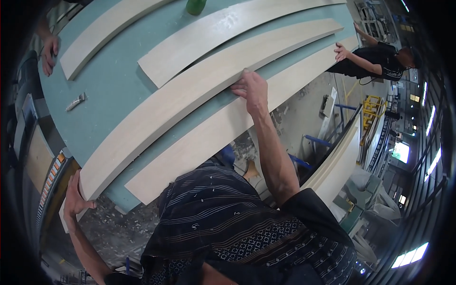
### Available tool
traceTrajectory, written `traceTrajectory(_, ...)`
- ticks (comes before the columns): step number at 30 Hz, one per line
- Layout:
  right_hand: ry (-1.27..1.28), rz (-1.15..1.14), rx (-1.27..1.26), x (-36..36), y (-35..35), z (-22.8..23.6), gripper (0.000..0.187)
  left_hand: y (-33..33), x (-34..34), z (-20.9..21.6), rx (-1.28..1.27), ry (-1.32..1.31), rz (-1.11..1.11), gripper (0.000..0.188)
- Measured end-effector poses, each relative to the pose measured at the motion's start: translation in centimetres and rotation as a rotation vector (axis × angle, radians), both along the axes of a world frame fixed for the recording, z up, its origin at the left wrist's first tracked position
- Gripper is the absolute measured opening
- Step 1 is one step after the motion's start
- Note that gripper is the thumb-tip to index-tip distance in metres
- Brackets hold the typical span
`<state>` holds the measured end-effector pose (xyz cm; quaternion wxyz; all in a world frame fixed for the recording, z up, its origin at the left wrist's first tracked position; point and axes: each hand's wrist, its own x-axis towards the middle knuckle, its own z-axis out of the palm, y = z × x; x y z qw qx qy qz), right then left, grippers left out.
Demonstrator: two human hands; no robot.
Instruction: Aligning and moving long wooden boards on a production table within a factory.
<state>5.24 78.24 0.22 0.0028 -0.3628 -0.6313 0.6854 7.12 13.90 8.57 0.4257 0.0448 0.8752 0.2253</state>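
Note:
A long, pale, wood-coloured board (pixel 156 102) with a thick edge lies across a blue-green tabletop (pixel 111 107). My left hand (pixel 76 197) is at its near left end, fingers stretched up along the end and thumb held apart. Around the middle of its near long edge, my right hand (pixel 252 90) has its fingers bent against the edge, some down in the gap. Closer to my body lies another pale board (pixel 199 137), which passes beneath my right wrist. Two more sit farther back, a wide board (pixel 204 40) and a narrower board (pixel 107 31).
A co-worker (pixel 380 59) at the far right has a hand by the nearest board's far end. Another person's hand (pixel 49 54) rests at the table's left edge. A small whitish tool (pixel 76 101) and a green object (pixel 195 6) lie on top. Stacked panels (pixel 335 156) stand at right.

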Motion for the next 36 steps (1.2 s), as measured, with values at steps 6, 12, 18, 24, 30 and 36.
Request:
traceTrajectory(6, 0.034, -0.008, 0.035, 0.2, -0.3, -0.5, 0.038, 1.3, -0.6, 0.6, -0.037, -0.070, 0.068, 0.157)
traceTrajectory(12, 0.095, -0.012, 0.035, 0.4, -0.8, -0.6, 0.037, 0.6, -0.6, -0.2, -0.036, -0.083, 0.057, 0.161)
traceTrajectory(18, 0.131, -0.003, 0.002, 0.6, -2.7, -0.3, 0.047, -0.6, -0.1, -1.3, -0.064, -0.065, 0.052, 0.160)
traceTrajectory(24, 0.117, 0.022, -0.123, 1.5, -7.4, 0.7, 0.051, -1.1, -1.0, -1.5, -0.097, -0.106, -0.008, 0.162)
traceTrajectory(30, 0.088, 0.079, -0.146, 2.6, -11.9, 1.3, 0.052, -1.5, -0.4, -1.2, -0.040, -0.097, 0.040, 0.158)
traceTrajectory(36, 0.097, 0.068, -0.167, 2.8, -14.1, 1.9, 0.062, -2.5, -0.1, -1.5, -0.040, -0.040, 0.021, 0.142)
